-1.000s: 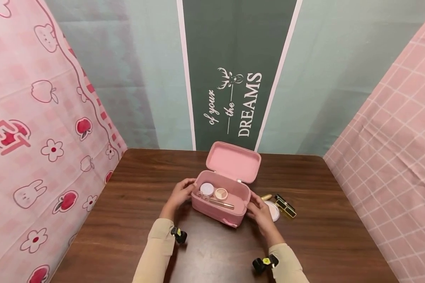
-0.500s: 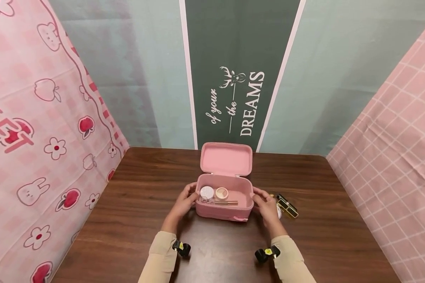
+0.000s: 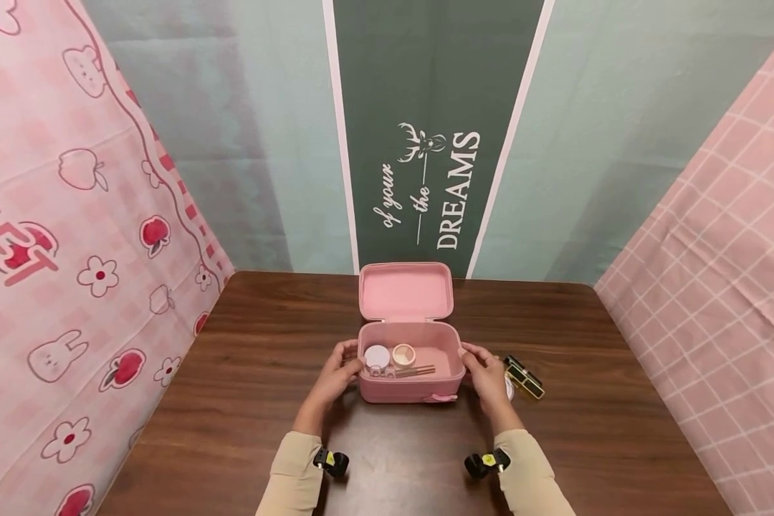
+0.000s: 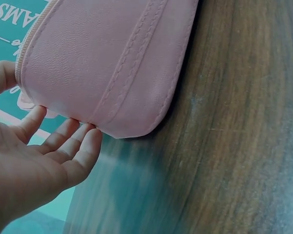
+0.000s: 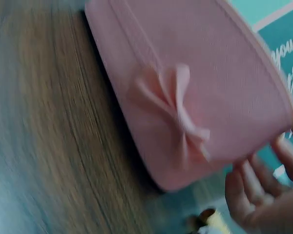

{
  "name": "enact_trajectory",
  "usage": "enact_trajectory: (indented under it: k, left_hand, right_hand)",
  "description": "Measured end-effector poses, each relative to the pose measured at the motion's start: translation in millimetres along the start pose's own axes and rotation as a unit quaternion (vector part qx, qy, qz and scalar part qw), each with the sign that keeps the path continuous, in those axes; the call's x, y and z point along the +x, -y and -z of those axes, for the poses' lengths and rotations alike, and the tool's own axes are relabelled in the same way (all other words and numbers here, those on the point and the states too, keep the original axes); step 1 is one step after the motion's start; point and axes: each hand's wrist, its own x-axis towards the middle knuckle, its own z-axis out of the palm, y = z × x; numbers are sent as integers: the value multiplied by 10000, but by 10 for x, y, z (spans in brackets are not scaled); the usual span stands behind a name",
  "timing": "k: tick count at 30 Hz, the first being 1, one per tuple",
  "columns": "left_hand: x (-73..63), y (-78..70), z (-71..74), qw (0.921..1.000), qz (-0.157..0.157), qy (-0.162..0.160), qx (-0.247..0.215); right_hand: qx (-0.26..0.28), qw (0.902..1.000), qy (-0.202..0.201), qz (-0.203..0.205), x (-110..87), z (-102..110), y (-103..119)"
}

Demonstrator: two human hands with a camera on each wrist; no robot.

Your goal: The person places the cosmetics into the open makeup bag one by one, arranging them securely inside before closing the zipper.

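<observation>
A pink makeup case point(image 3: 393, 390) stands on the table with its lid point(image 3: 406, 292) folded back. My left hand point(image 3: 332, 378) grips its left end, thumb at the zippered rim and fingertips against the outer wall. At the opposite end, my right hand point(image 3: 489, 380) holds the case the same way, near a pink bow point(image 5: 172, 114) on the front. Inside the case lie a round white container point(image 3: 377, 357), a small round compact point(image 3: 403, 355) with divided tones, and slim rose-gold sticks point(image 3: 416, 371) beside clear-pink round pieces.
Right of my right hand lie dark tubes with gold trim point(image 3: 524, 378) and a round white compact point(image 3: 509, 388), partly hidden by the hand. The brown wooden table point(image 3: 264, 322) meets a green printed cloth behind and pink cloths at both sides.
Both hands have turned the case from a slant to facing squarely forward, its lid swinging left. In the last half second it shifts only slightly, and both hands keep their hold.
</observation>
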Motion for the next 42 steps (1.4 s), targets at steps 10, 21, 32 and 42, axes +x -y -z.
enact_trajectory:
  k: [10,21,32,42]
  left_hand:
    - [179,250,93,9996,63,-205,155]
    - [684,190,62,9972,-68,-747,-13]
    - [808,245,112,9974,98,-682,-206]
    - [653,299,83,9901,215,-763,-1156]
  right_hand:
    - [-744,9962,-433,138,-439,-288,77]
    - [153,9956,-684,625,-584,-421,-50]
    - [-155,9972,-561,480,-598,-418,-61]
    - [342,9938,-586,882,-426,-329,-109]
